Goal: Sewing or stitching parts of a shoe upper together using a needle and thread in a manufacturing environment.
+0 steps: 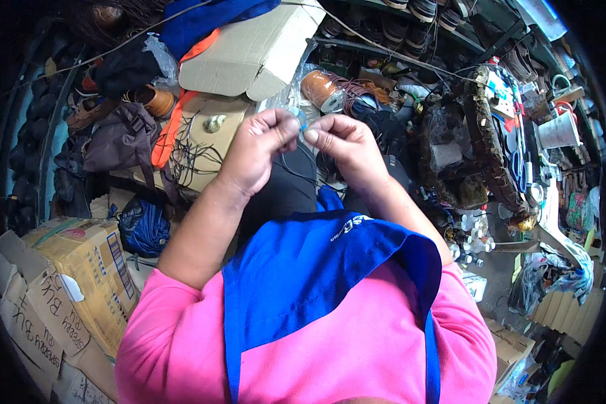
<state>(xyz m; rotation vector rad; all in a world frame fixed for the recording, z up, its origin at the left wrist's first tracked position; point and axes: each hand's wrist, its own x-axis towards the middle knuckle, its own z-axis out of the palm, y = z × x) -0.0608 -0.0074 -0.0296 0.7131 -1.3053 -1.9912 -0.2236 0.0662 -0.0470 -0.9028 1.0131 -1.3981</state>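
Observation:
In front of my lap, my left hand [259,145] and my right hand [347,145] come nearly together at the fingertips. Both are closed in a pinch. Between the fingertips shows a tiny light blue bit [302,126], too small to name. A thin dark cord [291,166] hangs in a curve below my left hand, over my dark trousers, and seems to come from its fingers. What my right thumb and forefinger grip is hidden. A blue apron [296,283] covers my lap and part of my pink shirt.
Left of my hands, tangled dark cords [192,158] lie on cardboard beside an orange strap [170,131]. Ahead are a bent cardboard piece [249,57] and an orange thread spool [321,91]. A worn stand [475,128] and a white cup [557,132] are at right; a carton [91,269] is at left.

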